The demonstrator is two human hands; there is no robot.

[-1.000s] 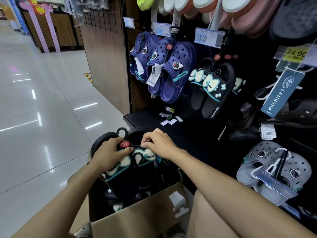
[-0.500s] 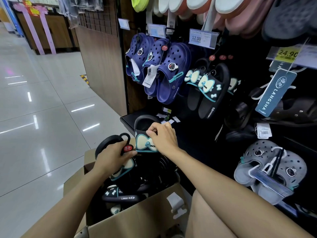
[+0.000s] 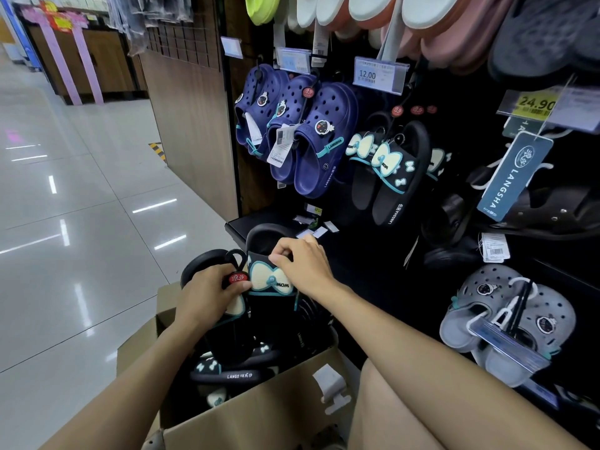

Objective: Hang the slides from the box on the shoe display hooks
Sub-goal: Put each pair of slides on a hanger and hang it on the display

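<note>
Slides in hand: while both hands lift them, a black pair of slides [image 3: 269, 306] with cream bows and teal trim stands upright over the open box, heels up, at about 6 o'clock in the head view.
Left hand: the left hand [image 3: 204, 297] wraps the left slide, its fingers [image 3: 238, 287] curled and holding the strap by the red round tag of a black hanger hook [image 3: 236, 258].
Right hand: the right hand [image 3: 302, 264] pinches the top edge of the right slide's strap, fingertips curled over the bow marked MOM.
Box: the cardboard box [image 3: 259, 414] sits below the hands at 6 o'clock, flaps open; more black slides [image 3: 232, 368] lie inside, one sole reading LANGSHA.
Hung slides: at 1 o'clock, matching black bow slides [image 3: 389, 170] already hang on the dark display wall.
Clogs: navy clogs [image 3: 308, 134] hang at 12 o'clock, just left of the hung slides; grey clogs [image 3: 506, 323] hang at 3 o'clock.
Price tags: a tag reading 12.00 [image 3: 378, 74] sits above the hung slides; a yellow 24.90 tag [image 3: 532, 103] sits at 2 o'clock.
Shelf: a black shelf [image 3: 237, 225] with paper slips lies just beyond the hands.
Floor: glossy tiled floor [image 3: 81, 222] spreads from 9 to 11 o'clock.
</note>
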